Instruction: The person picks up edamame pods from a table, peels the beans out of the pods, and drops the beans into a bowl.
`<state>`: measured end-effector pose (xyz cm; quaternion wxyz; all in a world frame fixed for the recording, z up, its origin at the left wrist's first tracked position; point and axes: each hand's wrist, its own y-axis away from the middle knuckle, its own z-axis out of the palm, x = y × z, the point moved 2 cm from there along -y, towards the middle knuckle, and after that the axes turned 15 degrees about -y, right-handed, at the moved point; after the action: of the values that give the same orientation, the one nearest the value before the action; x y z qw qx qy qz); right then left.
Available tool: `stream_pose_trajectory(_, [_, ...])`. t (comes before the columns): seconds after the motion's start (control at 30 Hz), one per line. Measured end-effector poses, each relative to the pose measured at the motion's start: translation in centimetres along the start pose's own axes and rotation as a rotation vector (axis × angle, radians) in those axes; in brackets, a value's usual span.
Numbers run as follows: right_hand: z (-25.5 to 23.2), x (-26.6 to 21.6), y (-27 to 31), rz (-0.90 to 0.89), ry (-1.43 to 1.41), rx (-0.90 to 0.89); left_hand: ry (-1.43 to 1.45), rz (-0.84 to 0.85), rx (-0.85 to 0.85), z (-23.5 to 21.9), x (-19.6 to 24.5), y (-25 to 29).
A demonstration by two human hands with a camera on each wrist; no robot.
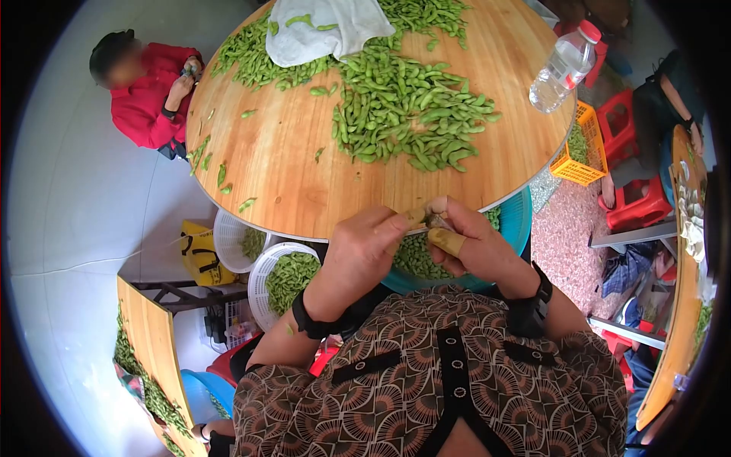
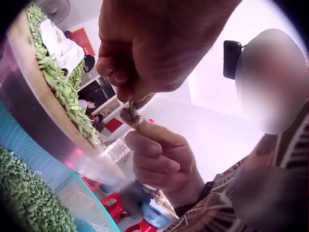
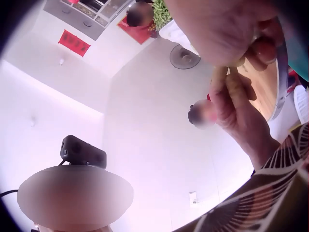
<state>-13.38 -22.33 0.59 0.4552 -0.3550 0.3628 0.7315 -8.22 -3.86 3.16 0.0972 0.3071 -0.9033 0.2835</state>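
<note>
Both hands meet in front of the round table's edge, above a teal basin of shelled green beans. My left hand has curled fingers and pinches a green edamame pod, mostly hidden by the fingers. From the other side, the right hand grips the pod's end between thumb and fingers. Tan coverings wrap some fingertips. A small greyish piece sits at the right fingertips; I cannot tell what it is. A large heap of edamame pods lies on the wooden table.
A white cloth covers part of the heap. At the table's right stands a water bottle. White baskets of beans stand below left, and a yellow crate below right. A person in red sits at the left.
</note>
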Motion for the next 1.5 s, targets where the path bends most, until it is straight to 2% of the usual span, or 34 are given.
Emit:
stream_pose_trajectory(0.07, [-0.2,-0.8,0.2,0.046,0.021,-0.004,0.067,0.061,-0.03,-0.6,0.2,-0.2])
stream_pose_trajectory(0.1, [-0.3,-1.0,0.3,0.17,-0.229,-0.11,0.068,0.057,-0.031,-0.2,-0.2,0.1])
stream_pose_trajectory(0.13, [-0.1,-1.1,0.5,0.294,-0.48,-0.217,0.598,-0.265,-0.167,0.9,-1.3,0.8])
stream_pose_trajectory(0.17, [-0.1,-1.1,0.3,0.294,-0.479,-0.217,1.124,-0.588,-0.301,2.0,-2.0,1.4])
stream_pose_trajectory(0.2, [-0.1,-0.9,0.2,0.321,-0.564,-0.198,1.126,-0.586,-0.304,2.5,-1.8,1.3])
stream_pose_trajectory(0.27, [-0.1,-0.4,0.0,0.347,-0.648,-0.175,0.756,-0.337,-0.017,2.8,-1.2,0.5])
stream_pose_trajectory(0.3, [-0.3,-0.1,-0.1,0.306,-0.612,-0.125,0.757,-0.338,-0.016,2.4,-1.0,0.2])
stream_pose_trajectory(0.37, [0.1,-0.1,-0.2,0.265,-0.576,-0.077,-0.148,0.086,0.177,0.3,0.6,-0.9])
stream_pose_trajectory(0.43, [0.7,-0.6,0.0,0.221,-0.307,0.069,-0.143,0.062,0.175,0.2,1.1,-0.9])
stream_pose_trajectory(0.5, [0.8,-0.6,-0.1,0.195,-0.261,0.061,-0.144,0.038,0.176,0.4,1.3,-0.9])
stream_pose_trajectory(0.57, [0.8,-0.7,0.1,0.168,-0.217,0.059,0.031,-0.066,0.21,0.8,1.2,-0.9])
stream_pose_trajectory(0.6, [1.0,-0.8,0.2,0.156,-0.199,0.061,0.031,-0.066,0.21,1.2,1.2,-0.9])
stream_pose_trajectory(0.67, [1.0,-0.7,0.3,0.144,-0.183,0.061,0.226,-0.251,0.159,2.1,0.7,-0.8])
stream_pose_trajectory(0.7, [0.8,-0.6,0.3,0.125,-0.169,0.052,0.226,-0.25,0.159,2.3,0.7,-0.7])
stream_pose_trajectory(0.77, [0.4,-0.4,0.5,0.104,-0.155,0.047,0.559,-0.551,-0.027,3.5,0.1,-0.4])
stream_pose_trajectory(0.8, [0.3,-0.4,0.6,0.087,-0.128,0.031,0.56,-0.551,-0.027,3.8,-0.1,-0.3])
stream_pose_trajectory(0.87, [0.0,-0.6,0.8,0.065,-0.103,0.018,0.898,-0.635,-0.14,4.5,-0.6,-0.1])
stream_pose_trajectory(0.97, [-1.1,-0.9,1.3,0.099,-0.041,0.076,0.873,-0.59,-0.181,3.8,0.0,-0.3])
stream_pose_trajectory(1.03, [-1.9,-0.7,1.3,-0.137,0.288,0.186,0.801,-0.599,-0.186,3.5,0.3,-0.2])
stream_pose_trajectory(1.07, [-2.0,-0.4,1.1,-0.138,0.286,0.188,0.729,-0.606,-0.187,3.3,0.4,-0.2])
stream_pose_trajectory(1.13, [-1.4,-0.9,0.8,-0.549,0.532,0.271,0.694,-0.611,-0.189,2.9,1.0,-0.5])
stream_pose_trajectory(1.23, [-0.5,-1.0,0.6,-0.609,0.558,0.287,0.586,-0.582,-0.188,2.0,2.1,-0.8])
stream_pose_trajectory(1.3, [-0.4,-1.2,0.6,-0.582,0.577,0.277,0.512,-0.546,-0.19,2.0,2.3,-0.8])
stream_pose_trajectory(1.37, [-0.5,-1.2,0.5,-0.552,0.596,0.265,0.236,-0.234,-0.047,1.9,2.6,-0.8])
stream_pose_trajectory(1.4, [-0.6,-1.1,0.5,-0.552,0.617,0.242,0.237,-0.235,-0.049,2.1,2.8,-0.9])
stream_pose_trajectory(1.47, [-0.8,-1.1,0.4,-0.552,0.636,0.223,0.159,-0.047,0.029,2.0,3.7,-1.1])
stream_pose_trajectory(1.5, [-1.0,-1.2,0.3,-0.494,0.592,0.209,0.161,-0.046,0.026,2.0,3.6,-1.1])
